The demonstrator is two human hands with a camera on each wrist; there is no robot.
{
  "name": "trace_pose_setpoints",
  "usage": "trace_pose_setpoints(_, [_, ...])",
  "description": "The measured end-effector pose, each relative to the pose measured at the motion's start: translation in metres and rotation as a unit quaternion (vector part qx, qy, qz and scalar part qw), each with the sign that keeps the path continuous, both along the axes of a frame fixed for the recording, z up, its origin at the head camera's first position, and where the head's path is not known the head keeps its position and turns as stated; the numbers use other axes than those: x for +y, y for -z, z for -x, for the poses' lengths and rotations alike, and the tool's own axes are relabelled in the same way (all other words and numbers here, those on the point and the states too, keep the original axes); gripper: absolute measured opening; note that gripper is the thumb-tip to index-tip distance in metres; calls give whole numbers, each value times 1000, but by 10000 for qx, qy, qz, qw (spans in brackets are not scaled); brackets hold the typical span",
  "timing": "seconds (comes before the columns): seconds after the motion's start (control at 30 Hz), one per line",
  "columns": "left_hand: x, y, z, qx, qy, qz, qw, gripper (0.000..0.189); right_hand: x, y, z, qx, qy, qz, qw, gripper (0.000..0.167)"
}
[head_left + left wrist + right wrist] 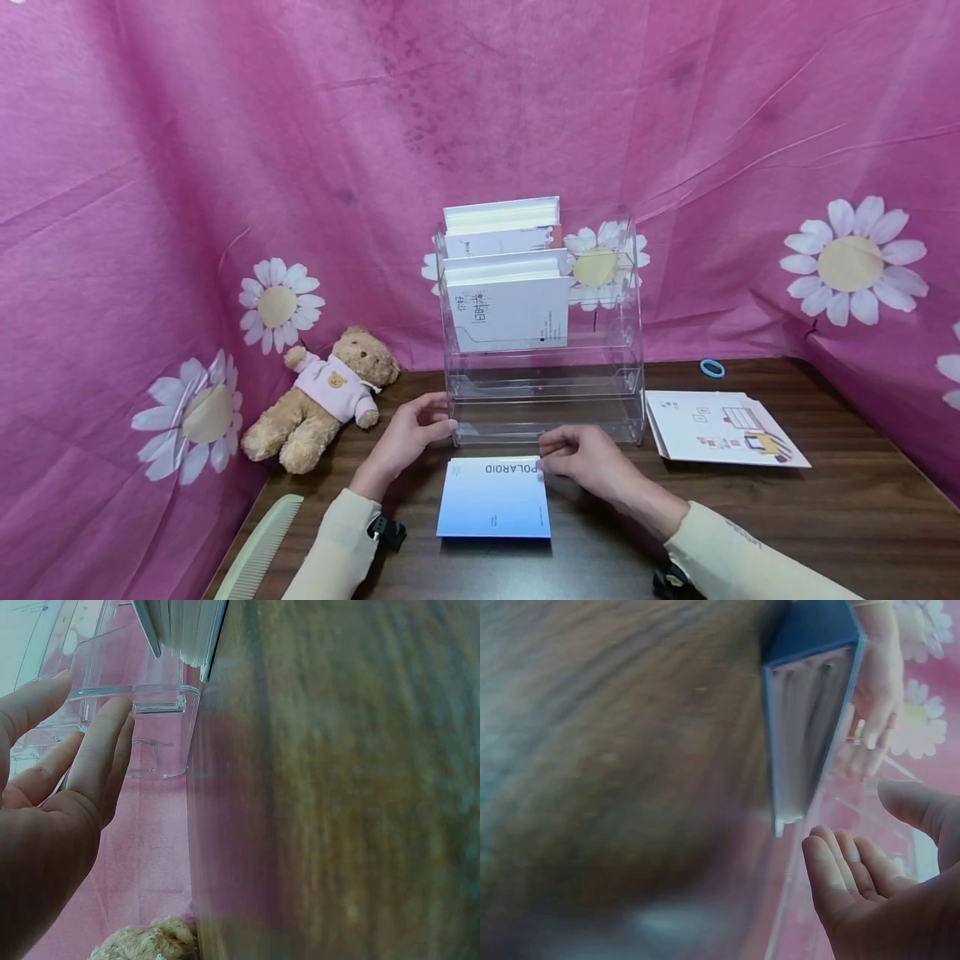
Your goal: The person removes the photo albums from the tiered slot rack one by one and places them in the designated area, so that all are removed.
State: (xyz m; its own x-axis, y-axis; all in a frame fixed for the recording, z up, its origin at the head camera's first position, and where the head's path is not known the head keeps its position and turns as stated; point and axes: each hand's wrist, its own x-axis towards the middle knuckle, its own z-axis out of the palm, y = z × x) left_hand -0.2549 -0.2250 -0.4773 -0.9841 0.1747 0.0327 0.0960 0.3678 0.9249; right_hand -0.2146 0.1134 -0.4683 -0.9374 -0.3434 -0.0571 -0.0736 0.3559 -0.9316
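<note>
A clear tiered rack [543, 387] stands at the middle of the table, with white albums [510, 317] on its upper levels. In front of it lies a blue-and-white album [493, 500] marked POLAROID, upside down to me. My left hand [408, 433] is at the rack's lower left corner, its fingers extended; whether they touch the plastic I cannot tell. Near the album's far right corner is my right hand [588, 462]. In the right wrist view its thumb and fingers [825, 874] are apart with nothing between them, and the blue album [814, 712] shows beyond them.
To the left, a teddy bear [330, 396] in a pink top leans by the cloth, and a pale green comb [262, 546] lies at the table's left edge. White albums or cards [723, 429] lie right of the rack, with a blue ring [712, 368] behind them.
</note>
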Motion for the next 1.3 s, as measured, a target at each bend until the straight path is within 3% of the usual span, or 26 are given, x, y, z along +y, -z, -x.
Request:
trace_pose_setpoints(0.2, [1, 1, 2, 46, -51, -17, 10000, 53, 1, -21, 3, -11, 274, -142, 9995, 44])
trace_pose_setpoints(0.43, [1, 2, 3, 49, -53, -28, 10000, 53, 5, -40, 9, 277, 331, -106, 9990, 47])
trace_pose_setpoints(0.73, [0, 1, 2, 26, 8, -4, 10000, 54, 8, -57, 16, 424, 369, 266, 9981, 46])
trace_pose_setpoints(0.93, [1, 0, 1, 14, 11, -12, 10000, 54, 11, -67, 21, 580, 403, 241, 9972, 41])
trace_pose_setpoints(1.3, [0, 1, 0, -21, -23, -16, 10000, 54, 20, -94, 34, 826, 588, 301, 9944, 51])
